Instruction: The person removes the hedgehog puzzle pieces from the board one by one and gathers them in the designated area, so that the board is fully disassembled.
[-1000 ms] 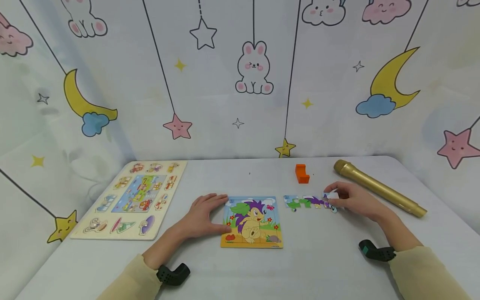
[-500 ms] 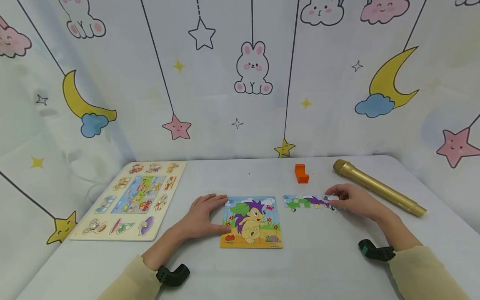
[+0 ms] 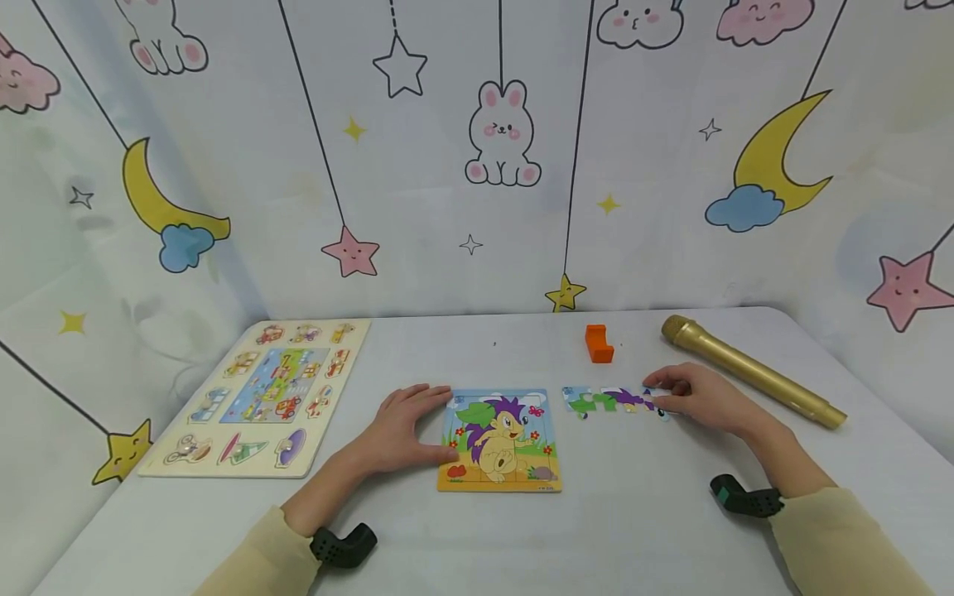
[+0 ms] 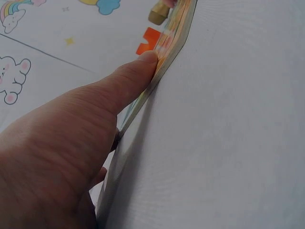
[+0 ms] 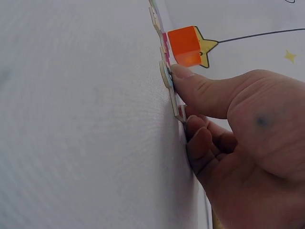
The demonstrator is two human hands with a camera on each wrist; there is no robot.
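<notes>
A square hedgehog puzzle point(image 3: 503, 447) in its frame lies on the white table. Spread along its left side, my left hand point(image 3: 402, 434) touches the edge with its fingers and rests its thumb on the picture; in the left wrist view that thumb point(image 4: 136, 76) lies over the rim. To the right is a short row of joined jigsaw pieces point(image 3: 607, 401), green, purple and blue. At the row's right end my right hand point(image 3: 701, 401) pinches a jigsaw piece point(image 5: 173, 98), thumb on top and other fingers curled at its edge. The hand covers part of this piece.
An orange block point(image 3: 599, 344) with a notch stands behind the row of pieces. A gold microphone-shaped stick point(image 3: 753, 371) lies at an angle behind my right hand. On the left is a large cream peg puzzle board point(image 3: 320, 426). A printed cloth point(image 3: 432, 165) hangs behind the table.
The jigsaw piece in my right hand has come down from a raised position to the right end of the row. My left hand stays on the hedgehog puzzle.
</notes>
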